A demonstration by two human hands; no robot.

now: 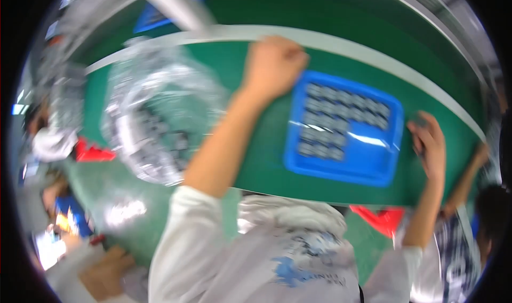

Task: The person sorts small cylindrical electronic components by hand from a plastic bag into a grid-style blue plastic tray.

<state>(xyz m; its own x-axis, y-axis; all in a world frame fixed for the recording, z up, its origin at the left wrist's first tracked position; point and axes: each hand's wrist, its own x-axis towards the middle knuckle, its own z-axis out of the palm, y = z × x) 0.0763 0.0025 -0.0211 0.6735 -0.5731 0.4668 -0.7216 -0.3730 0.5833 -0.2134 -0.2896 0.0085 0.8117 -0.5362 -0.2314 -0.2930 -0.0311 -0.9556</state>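
Flanking a blue tray [369, 155] on a green table [261, 159]

Shiny green floor [152, 217] lies nearest, below the table's edge. The tray sits right of centre, its slightly longer axis running left to right, right end angled nearer; grey parts [322, 119] fill its left and far portions, the bare corner facing near-right. To its right, the right hand [430, 143] is partly curled (blur hides any grip). By the far-left corner, the left hand [274, 63] makes a fist, contents hidden. Beyond runs a pale strip [352, 47].

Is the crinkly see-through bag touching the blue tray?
Apart: the head view shows green tabletop and the left forearm between the clear bag and the blue tray.
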